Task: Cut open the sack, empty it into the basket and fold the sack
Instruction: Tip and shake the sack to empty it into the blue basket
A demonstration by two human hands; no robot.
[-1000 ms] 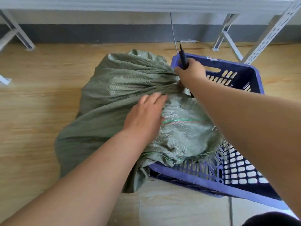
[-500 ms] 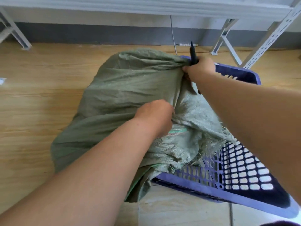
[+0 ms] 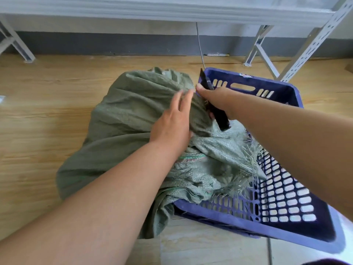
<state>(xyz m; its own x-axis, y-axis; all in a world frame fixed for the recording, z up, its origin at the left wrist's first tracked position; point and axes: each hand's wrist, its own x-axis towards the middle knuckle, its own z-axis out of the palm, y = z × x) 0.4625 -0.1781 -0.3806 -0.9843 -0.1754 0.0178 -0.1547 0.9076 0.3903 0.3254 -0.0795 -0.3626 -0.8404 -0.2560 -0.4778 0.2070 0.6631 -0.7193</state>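
Observation:
A bulky green woven sack lies on the floor, its frayed cut end draped over the near left corner of a purple plastic basket. My left hand lies flat on top of the sack, fingers stretched out and slightly blurred. My right hand is at the basket's far left corner, closed around a black utility knife and touching the bunched sack cloth. What the sack holds is hidden.
The basket stands on a wooden floor that meets pale tiles near me. White metal shelf legs stand behind the basket, another leg at far left. A grey cable runs down the wall to the floor.
My left hand has let go of the cloth it was gripping and now lies open, further up the sack. My right hand with the knife has dropped lower, and the sack has sagged.

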